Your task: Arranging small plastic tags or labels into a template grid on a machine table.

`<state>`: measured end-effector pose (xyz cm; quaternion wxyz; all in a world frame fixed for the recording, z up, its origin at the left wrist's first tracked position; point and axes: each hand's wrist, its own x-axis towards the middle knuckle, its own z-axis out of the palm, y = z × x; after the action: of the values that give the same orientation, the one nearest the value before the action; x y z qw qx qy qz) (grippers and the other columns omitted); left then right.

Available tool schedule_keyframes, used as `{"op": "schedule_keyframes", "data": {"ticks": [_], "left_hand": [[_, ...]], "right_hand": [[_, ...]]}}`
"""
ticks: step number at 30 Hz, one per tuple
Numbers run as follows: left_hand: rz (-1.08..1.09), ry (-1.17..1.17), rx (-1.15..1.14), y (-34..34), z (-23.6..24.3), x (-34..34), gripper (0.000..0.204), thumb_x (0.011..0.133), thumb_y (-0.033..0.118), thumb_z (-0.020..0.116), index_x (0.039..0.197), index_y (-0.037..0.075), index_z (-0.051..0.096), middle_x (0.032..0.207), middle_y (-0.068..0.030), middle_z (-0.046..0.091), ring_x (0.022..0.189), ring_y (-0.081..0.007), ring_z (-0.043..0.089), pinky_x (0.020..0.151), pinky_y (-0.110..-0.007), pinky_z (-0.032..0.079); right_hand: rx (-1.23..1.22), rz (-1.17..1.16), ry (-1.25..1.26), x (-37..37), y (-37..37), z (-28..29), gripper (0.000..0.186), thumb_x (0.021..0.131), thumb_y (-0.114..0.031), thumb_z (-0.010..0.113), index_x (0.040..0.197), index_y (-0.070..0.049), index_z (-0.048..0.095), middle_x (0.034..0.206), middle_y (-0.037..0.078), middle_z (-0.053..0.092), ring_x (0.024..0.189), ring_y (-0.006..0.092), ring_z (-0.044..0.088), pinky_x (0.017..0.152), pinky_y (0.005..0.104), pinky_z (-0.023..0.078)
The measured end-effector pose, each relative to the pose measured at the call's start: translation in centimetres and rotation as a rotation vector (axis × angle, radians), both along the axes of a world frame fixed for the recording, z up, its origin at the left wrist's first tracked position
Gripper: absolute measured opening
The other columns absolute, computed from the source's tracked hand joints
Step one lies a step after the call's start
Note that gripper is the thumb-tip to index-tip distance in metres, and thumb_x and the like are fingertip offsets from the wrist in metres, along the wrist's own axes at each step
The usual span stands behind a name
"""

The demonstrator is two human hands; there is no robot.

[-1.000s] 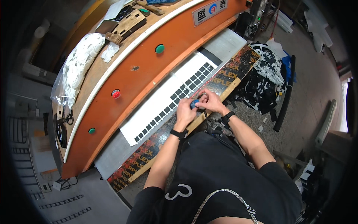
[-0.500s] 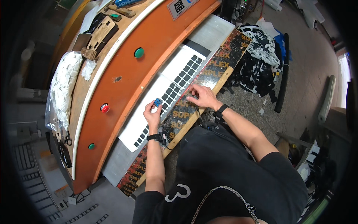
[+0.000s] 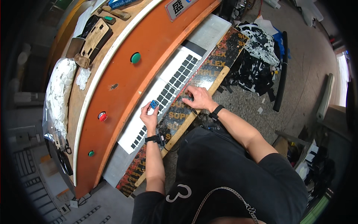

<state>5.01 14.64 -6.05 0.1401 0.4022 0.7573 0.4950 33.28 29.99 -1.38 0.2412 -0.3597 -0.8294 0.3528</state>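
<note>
Over the white sheet: the left hand [image 3: 149, 117] has its grip closed on a small blue block [image 3: 154, 104], pinched at the fingertips above the black pieces [image 3: 175, 79].
White sheet [image 3: 128, 136]: lies along the bench [image 3: 212, 31], whose grey metal shows at both ends; the black pieces run in rows on its near side, and the left hand covers part of them.
Right hand [image 3: 198, 99]: just beyond the sheet's near edge, above the dark board [image 3: 212, 72]; its grip is loose, thumb and forefinger apart, with nothing visible between them (the underside is hidden).
Wooden strip [image 3: 223, 74]: edges the dark board on the person's side, passing beneath the right wrist.
Orange panel [image 3: 123, 71]: rises along the far side and hides the sheet's back edge; it carries green buttons [image 3: 135, 58] and a red button [image 3: 102, 116].
Ledge above the panel [image 3: 120, 28]: holds a clear bag of white pieces [image 3: 59, 95], a slotted wooden block [image 3: 96, 39], a hammer [image 3: 118, 13] and, near its lower end, scissors [image 3: 68, 148].
Floor to the right: a heap of black and white scraps [image 3: 257, 74], with a long black tube [image 3: 282, 74] beside it.
</note>
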Motion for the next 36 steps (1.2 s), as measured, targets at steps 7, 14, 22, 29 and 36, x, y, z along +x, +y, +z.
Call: {"op": "schedule_keyframes", "data": {"ticks": [7,14,22,29,36], "left_hand": [[0.013,0.077,0.034,0.7,-0.2,-1.1,0.049,0.078,0.003,0.092,0.124,-0.002,0.077,0.101,-0.0027,0.069,0.092,-0.0117,0.060,0.088,-0.028,0.052],[0.111,0.122,-0.114,1.2,1.9,0.0,0.051,0.077,0.016,0.095,0.117,-0.008,0.076,0.102,-0.0099,0.077,0.098,-0.0151,0.070,0.092,-0.032,0.055],[0.026,0.326,-0.181,-3.9,3.6,1.5,0.071,0.086,0.033,0.089,0.138,-0.005,0.060,0.132,-0.0285,0.068,0.124,-0.0485,0.063,0.107,-0.050,0.049],[0.358,0.231,-0.064,-18.4,6.5,1.4,0.041,0.097,0.024,0.080,0.124,-0.005,0.070,0.115,-0.0205,0.074,0.106,-0.0301,0.069,0.096,-0.040,0.054],[0.953,0.863,0.385,-25.6,15.3,-2.0,0.029,0.110,0.021,0.058,0.096,-0.004,0.060,0.080,-0.0163,0.057,0.073,-0.0341,0.055,0.071,-0.047,0.046]], "right_hand": [[0.027,0.010,-0.025,-1.0,0.6,0.2,0.044,0.087,-0.043,0.079,0.103,-0.006,0.062,0.090,0.016,0.073,0.086,0.0414,0.071,0.076,0.0517,0.055],[0.061,0.043,-0.095,-0.6,1.1,0.9,0.049,0.088,-0.049,0.076,0.106,-0.006,0.065,0.096,0.017,0.076,0.094,0.0405,0.073,0.081,0.0530,0.056],[0.085,0.204,-0.196,2.1,0.4,1.6,0.044,0.090,-0.048,0.076,0.104,-0.007,0.071,0.095,0.016,0.078,0.095,0.0398,0.074,0.086,0.0497,0.057],[0.030,0.255,-0.054,1.0,0.3,6.5,0.028,0.096,-0.029,0.071,0.101,-0.002,0.072,0.099,0.022,0.076,0.100,0.0425,0.072,0.089,0.0492,0.058],[0.444,0.225,0.347,-2.4,-0.4,17.8,0.011,0.102,-0.010,0.058,0.099,0.000,0.056,0.095,0.023,0.060,0.095,0.0468,0.062,0.084,0.0531,0.053]]}}
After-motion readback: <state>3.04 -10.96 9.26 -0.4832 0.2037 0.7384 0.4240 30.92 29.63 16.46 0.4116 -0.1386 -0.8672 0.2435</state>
